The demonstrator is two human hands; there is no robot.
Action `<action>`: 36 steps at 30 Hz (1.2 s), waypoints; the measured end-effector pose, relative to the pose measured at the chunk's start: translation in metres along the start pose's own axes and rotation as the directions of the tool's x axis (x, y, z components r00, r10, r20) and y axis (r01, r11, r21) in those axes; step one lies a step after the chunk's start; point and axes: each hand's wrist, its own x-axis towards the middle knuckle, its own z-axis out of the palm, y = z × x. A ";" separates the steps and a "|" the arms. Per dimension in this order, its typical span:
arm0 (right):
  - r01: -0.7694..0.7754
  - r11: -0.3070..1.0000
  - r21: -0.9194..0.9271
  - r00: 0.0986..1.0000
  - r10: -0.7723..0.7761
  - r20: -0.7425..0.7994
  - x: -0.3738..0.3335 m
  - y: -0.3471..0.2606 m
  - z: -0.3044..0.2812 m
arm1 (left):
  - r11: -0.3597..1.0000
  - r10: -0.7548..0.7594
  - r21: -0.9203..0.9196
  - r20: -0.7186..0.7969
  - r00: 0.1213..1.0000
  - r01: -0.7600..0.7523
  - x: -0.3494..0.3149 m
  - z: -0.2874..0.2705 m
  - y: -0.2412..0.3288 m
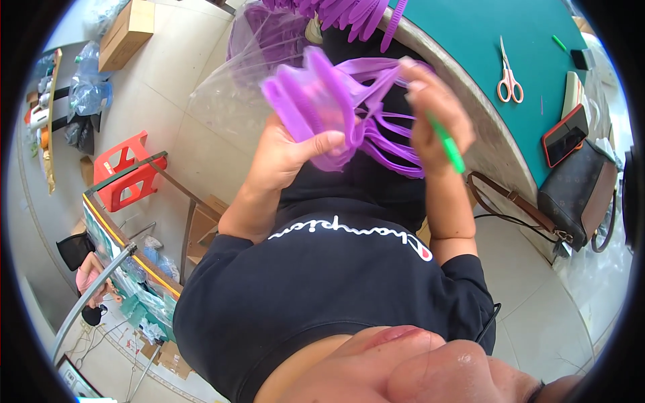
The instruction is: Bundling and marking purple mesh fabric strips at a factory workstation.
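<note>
In front of my chest, my left hand [285, 151] is closed round a translucent purple rubbery piece [316, 101], thumb on top and fingers beneath. Several thin purple straps hang from the piece in loops to the right. My right hand [440, 111] is at those straps, its fingertips curled and blurred by motion against the upper one. A slim bright green tool [449, 144] juts out of the right hand's grip; its working end is hidden. Beyond my hands, a heap of similar purple straps [356, 17] hangs over the table edge.
Scissors [508, 77], a phone in a red case [566, 136] and a small green stick [559, 43] lie on the green table [457, 40]. A handbag [581, 191] is at its edge. Leftward are a clear plastic bag [215, 87], a red stool [127, 171] and another person [94, 279].
</note>
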 end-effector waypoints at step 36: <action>-0.123 0.979 0.164 0.962 0.077 0.264 0.000 -0.038 0.008 | 0.950 0.042 -0.292 -0.242 0.969 -0.114 0.011 0.014 -0.014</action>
